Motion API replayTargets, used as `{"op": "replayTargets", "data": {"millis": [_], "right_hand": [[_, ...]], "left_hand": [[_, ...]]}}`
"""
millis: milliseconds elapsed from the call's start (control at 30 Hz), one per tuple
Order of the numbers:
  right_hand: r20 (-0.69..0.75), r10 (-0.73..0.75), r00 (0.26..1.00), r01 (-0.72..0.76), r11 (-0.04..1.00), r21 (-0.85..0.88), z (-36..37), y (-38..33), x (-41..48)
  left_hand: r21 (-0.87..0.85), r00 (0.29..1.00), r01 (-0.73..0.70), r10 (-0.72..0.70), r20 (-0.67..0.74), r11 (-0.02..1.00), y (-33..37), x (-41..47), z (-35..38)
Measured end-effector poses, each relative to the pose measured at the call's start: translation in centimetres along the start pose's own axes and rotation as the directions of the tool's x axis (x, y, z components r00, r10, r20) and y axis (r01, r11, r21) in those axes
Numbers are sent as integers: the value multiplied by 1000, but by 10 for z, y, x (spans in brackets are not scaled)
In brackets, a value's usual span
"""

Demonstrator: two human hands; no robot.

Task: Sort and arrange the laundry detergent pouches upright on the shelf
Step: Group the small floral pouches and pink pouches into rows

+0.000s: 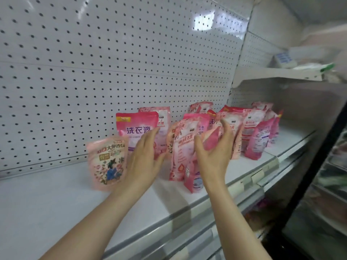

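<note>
- Right hand (214,152) grips a dark pink pouch (213,137), near the shelf (56,203) front.
- Left hand (144,156), fingers straight, touches the upright magenta pouch (136,125).

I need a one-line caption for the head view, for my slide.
The right hand grips a pink pouch; left hand touches a magenta pouch on the white shelf.

On the shelf (47,203), pouches (255,139) cluster right of a lone pouch (107,164), pegboard (93,62) behind them.
</note>
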State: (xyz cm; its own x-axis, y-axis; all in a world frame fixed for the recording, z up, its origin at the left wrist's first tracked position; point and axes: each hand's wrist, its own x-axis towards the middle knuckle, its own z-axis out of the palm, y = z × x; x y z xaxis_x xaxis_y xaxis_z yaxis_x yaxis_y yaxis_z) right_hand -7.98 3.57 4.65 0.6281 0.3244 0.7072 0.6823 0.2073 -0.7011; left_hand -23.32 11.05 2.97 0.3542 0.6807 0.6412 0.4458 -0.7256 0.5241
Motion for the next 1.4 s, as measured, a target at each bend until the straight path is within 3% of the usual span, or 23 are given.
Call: {"op": "replayTargets", "data": {"millis": [100,233,433,667,1000,1167,1267,1333,1400], "right_hand": [[35,193,981,-196,974,114,-2,17,-16],[340,372,864,-396,918,-1,-6,32,-27],[518,312,797,-395,917,55,5,30,-25],[590,212,779,-277,961,21,73,31,-31],[451,154,879,-212,974,82,73,34,16],[551,125,825,-201,976,80,63,40,21],[503,42,863,-113,987,110,46,33,22],[332,-42,942,42,999,8,29,39,34],[268,-118,956,201,931,-305,16,55,50]], "left_hand": [[-116,968,182,-157,195,976,14,18,39],[-96,943,260,-231,241,961,14,30,62],[-7,954,296,-296,38,955,-2,9,38],[56,940,329,-322,-115,942,-26,-8,1],[21,955,290,-288,-75,957,-24,-18,-7],[18,950,311,-311,-32,950,-25,-17,-7],[37,956,293,-292,-28,955,-26,-24,-8],[34,972,209,-204,-114,977,-27,-32,-14],[86,958,107,-80,-275,991,-28,-39,-23]]}}
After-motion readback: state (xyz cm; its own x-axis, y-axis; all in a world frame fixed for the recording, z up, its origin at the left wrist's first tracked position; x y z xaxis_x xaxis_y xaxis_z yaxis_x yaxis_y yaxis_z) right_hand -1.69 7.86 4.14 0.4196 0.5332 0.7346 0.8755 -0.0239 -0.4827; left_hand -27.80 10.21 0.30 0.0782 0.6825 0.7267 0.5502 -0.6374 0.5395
